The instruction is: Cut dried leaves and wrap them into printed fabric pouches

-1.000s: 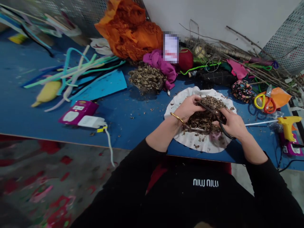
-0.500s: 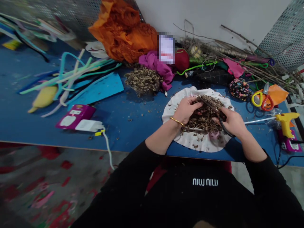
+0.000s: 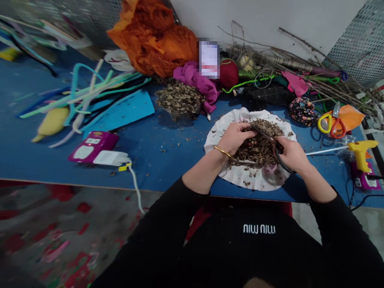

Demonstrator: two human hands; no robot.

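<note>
While working above white cloth (image 3: pixel 240 181), eased right hand (image 3: pixel 292 154) slightly outward, grasping dark scissors (image 3: pixel 270 138); kept left hand (image 3: pixel 235 138) against brown leaf pile (image 3: pixel 255 153) on cloth, couldn't tell if gripping; apparently mid-cut.

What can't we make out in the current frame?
All head view:
- Whether the left hand pinches anything: its fingertips are buried among brown flakes.
- Part of the dark scissors' handles: behind the right hand.
- Middle of the white cloth: under the flakes.
- What the upright panel shows: pixelated.
- Yellow item, far left: blurred, cut by the left edge.
</note>
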